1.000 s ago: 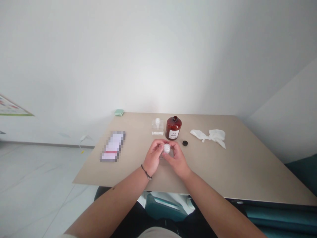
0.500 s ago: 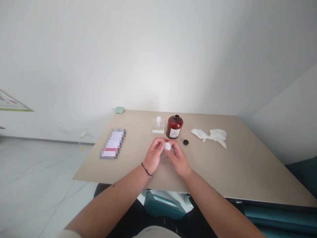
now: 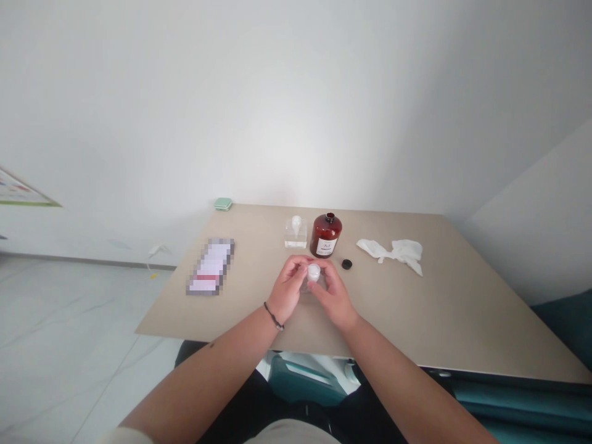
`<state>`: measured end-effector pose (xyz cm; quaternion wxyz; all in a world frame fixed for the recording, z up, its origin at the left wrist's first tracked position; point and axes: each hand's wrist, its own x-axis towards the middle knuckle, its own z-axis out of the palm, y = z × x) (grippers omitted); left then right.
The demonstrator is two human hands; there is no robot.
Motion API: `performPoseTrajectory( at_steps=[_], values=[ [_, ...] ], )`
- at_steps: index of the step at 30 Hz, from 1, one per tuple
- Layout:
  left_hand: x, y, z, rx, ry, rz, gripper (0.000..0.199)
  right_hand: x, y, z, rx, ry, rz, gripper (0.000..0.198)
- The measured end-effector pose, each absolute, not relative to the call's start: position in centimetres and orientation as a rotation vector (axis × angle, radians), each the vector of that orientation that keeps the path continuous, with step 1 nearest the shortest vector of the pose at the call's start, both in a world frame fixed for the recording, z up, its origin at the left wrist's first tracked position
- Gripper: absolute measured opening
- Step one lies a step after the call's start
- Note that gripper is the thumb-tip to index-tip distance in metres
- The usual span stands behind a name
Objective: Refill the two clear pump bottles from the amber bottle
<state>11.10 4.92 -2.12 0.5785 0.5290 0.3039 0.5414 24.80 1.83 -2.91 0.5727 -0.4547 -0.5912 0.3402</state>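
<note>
Both hands — left hand (image 3: 287,291), right hand (image 3: 332,295) — pinch a small jar (image 3: 313,274) between fingertips; likely light, smooth, slippery — best gripped round its sides.

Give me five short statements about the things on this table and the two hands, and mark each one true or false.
1. Both hands hold a small white-capped jar between them. True: left hand and right hand close on it.
2. The amber bottle has its cap on. False: its neck is open, and a small black cap lies on the table to its right.
3. A crumpled white cloth lies right of the bottle. True.
4. The clear dropper bottle stands right of the amber bottle. False: it stands to its left.
5. A small green case sits at the table's far left corner. True.
</note>
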Motion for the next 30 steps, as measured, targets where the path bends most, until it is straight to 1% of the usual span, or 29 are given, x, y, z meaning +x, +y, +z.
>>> performPoseTrajectory(
  at_steps=[2, 7, 14, 19, 26, 30],
  values=[
    [11.13, 4.97, -2.33, 1.228, 0.695, 1.258, 0.038, 24.72, 1.84, -3.16, -1.089, -1.334, 0.818, 0.038],
    [11.11, 5.15, -2.72, 1.264, 0.67, 1.29, 0.034, 24.75, 1.83, -3.08, -1.048, -1.369, 0.796, 0.027],
    [11.13, 5.2, -2.7, 1.254, 0.661, 1.292, 0.035, 24.77, 1.85, -3.34, -1.079, -1.343, 0.806, 0.036],
    [11.13, 5.08, -2.43, 1.263, 0.683, 1.292, 0.038, 24.77, 1.86, -3.36, -1.031, -1.395, 0.762, 0.026],
    [11.01, 5.13, -2.4, 1.279, 0.689, 1.285, 0.04, 25.0, 1.93, -3.34, -1.055, -1.42, 0.754, 0.03],
    [11.05, 5.15, -2.43, 1.286, 0.682, 1.279, 0.039, 24.89, 1.83, -3.29, -1.056, -1.413, 0.752, 0.024]
  ],
)
